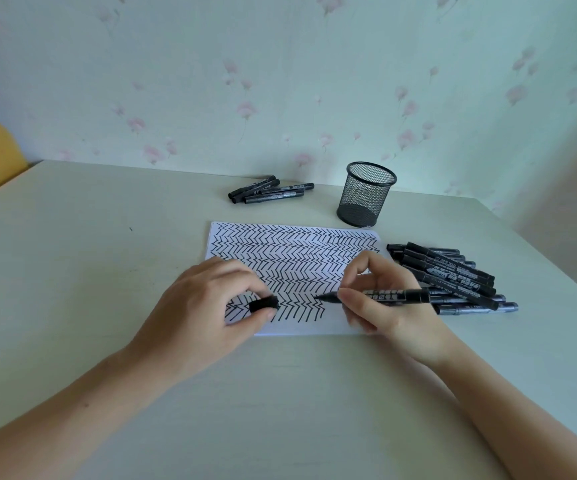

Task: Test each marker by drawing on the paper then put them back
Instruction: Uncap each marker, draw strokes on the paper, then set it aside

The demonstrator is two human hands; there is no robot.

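No text can be read with certainty. The marker [380, 295] held in the right hand [382, 299] carries white print along its barrel, too small to make out. The marker pile [453, 275] at 3 o'clock shows white label ovals, illegible.

we see an uncapped black marker [384, 295] lying level over the paper [294, 251] (nearly filled with zigzag strokes), its cap [263, 303] apart; capped markers pile right [453, 275] and behind [269, 190].
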